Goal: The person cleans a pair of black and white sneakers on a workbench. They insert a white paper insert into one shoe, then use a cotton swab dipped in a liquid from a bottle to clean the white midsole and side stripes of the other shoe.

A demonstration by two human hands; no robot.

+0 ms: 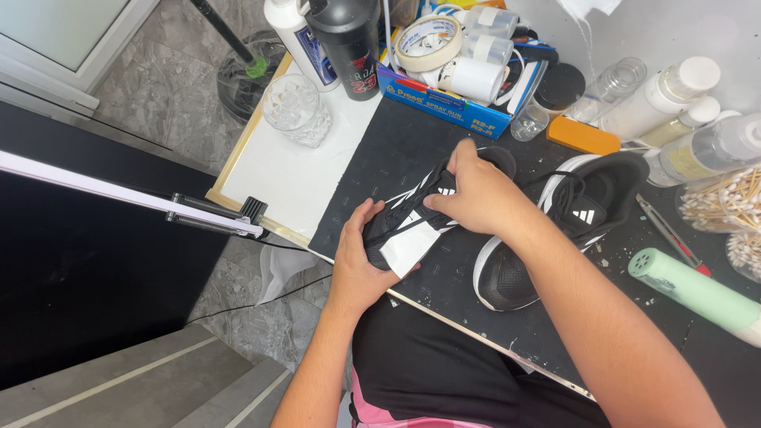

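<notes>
Here, a black and white shoe (412,218) lies on the dark mat (396,150) of the counter (289,178), held between both hands. Its long axis runs diagonally, from the near-left end at the counter's front edge up to the far-right end. The left hand (361,257) cups the near-left end from below, fingers closed around the sole and thumb on top. The right hand (476,194) comes in from the right and closes over the upper middle of the shoe, fingers curled down on its laced part. The two hands thus sit at opposite ends of the axis, the left nearer the body.

A second shoe (555,230) of the same kind rests on the mat just right of the right forearm, its opening facing up.

Containers: a blue cardboard box (444,99) at the far edge holds a roll of masking tape (428,40) and white rolls. A clear faceted glass (295,107) stands on the white board to the left; its contents cannot be told. A clear tub (725,206) at the right edge is packed with cotton swabs. White bottles (662,95) lie near it, and a pale green cylinder (697,289) lies on the mat.
</notes>
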